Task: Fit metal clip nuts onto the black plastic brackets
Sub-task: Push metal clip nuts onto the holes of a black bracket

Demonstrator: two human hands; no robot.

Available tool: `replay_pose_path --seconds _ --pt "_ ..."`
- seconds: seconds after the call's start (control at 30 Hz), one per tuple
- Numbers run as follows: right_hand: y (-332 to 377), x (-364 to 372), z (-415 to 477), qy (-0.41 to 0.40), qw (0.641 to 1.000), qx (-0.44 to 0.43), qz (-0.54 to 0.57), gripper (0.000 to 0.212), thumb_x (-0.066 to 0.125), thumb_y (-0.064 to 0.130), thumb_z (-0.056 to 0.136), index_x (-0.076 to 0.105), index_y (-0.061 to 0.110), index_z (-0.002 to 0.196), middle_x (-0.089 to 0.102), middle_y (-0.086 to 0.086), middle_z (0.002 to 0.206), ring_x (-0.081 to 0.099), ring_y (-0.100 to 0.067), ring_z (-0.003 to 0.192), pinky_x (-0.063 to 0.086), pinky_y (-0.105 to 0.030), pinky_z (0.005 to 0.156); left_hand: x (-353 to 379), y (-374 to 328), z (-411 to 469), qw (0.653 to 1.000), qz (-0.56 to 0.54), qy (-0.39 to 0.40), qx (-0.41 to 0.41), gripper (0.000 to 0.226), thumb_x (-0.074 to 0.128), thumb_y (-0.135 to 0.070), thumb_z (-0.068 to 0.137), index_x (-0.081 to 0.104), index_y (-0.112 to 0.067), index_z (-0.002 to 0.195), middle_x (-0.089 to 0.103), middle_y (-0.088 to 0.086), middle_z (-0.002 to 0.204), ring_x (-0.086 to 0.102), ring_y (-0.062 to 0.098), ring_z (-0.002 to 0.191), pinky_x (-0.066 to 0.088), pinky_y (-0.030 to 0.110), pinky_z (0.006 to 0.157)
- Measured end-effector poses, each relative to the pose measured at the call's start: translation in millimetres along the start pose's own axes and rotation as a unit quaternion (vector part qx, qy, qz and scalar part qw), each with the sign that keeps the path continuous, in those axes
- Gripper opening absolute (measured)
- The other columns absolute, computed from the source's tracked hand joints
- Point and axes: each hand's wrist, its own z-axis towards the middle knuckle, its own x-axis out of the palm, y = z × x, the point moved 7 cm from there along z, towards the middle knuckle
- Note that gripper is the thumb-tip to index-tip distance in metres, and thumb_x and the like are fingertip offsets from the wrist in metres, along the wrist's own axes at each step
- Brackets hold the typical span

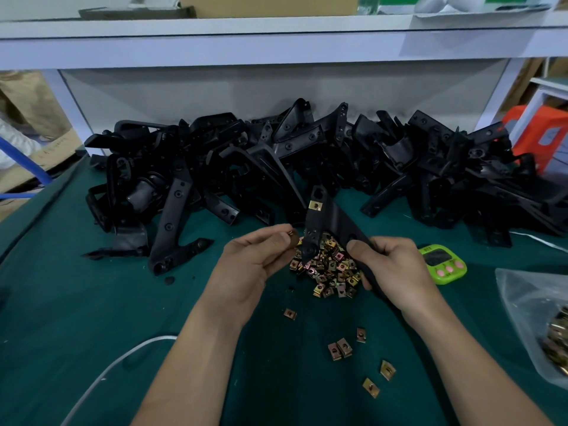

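My right hand [396, 269] grips a black plastic bracket [333, 221] by its lower arm and holds it above a heap of brass-coloured clip nuts [330, 272]. One clip nut [315, 206] sits on the bracket's upper left edge. My left hand [252, 265] pinches another clip nut [291, 232] between thumb and forefinger, just left of the bracket's toothed edge. Several loose clip nuts [339, 348] lie scattered on the green mat nearer to me.
A long pile of black brackets [276, 161] runs across the back of the green mat [76, 302]. A green timer [442, 264] stands right of my right hand. A clear bag of nuts [534, 321] lies far right. A white cable [116, 361] crosses the near left.
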Motion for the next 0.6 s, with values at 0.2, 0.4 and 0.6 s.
replay_pose_path --seconds 0.2,0.4,0.6 --pt "0.3 0.5 0.2 0.015 1.000 -0.005 -0.017 0.056 0.071 0.046 0.090 0.056 0.008 0.051 0.054 -0.007 0.042 0.041 -0.014 0.038 0.031 -0.025 0.042 -2.4 -1.9 -1.4 0.999 0.030 -0.017 0.005 0.037 0.068 0.012 0.081 0.084 -0.021 0.082 0.080 0.006 0.095 0.076 0.012 0.081 0.059 0.021 0.065" --pt "2.0 2.9 -0.1 0.031 0.999 -0.014 -0.033 0.052 0.071 0.042 0.091 0.056 0.013 0.050 0.054 -0.003 0.042 0.041 -0.009 0.037 0.031 -0.021 0.042 -0.3 -0.5 -0.3 1.000 0.003 0.008 -0.007 0.029 0.075 0.000 0.070 0.084 -0.020 0.088 0.079 0.009 0.101 0.077 0.015 0.084 0.059 0.022 0.067" --pt "3.8 1.1 -0.7 0.023 0.999 -0.025 -0.041 0.053 0.073 0.041 0.090 0.056 0.012 0.049 0.052 -0.002 0.041 0.041 -0.009 0.038 0.032 -0.023 0.043 -1.8 1.2 0.8 1.000 0.024 0.012 -0.014 0.029 0.081 -0.007 0.063 0.082 -0.012 0.092 0.078 0.014 0.101 0.077 0.020 0.085 0.059 0.023 0.067"
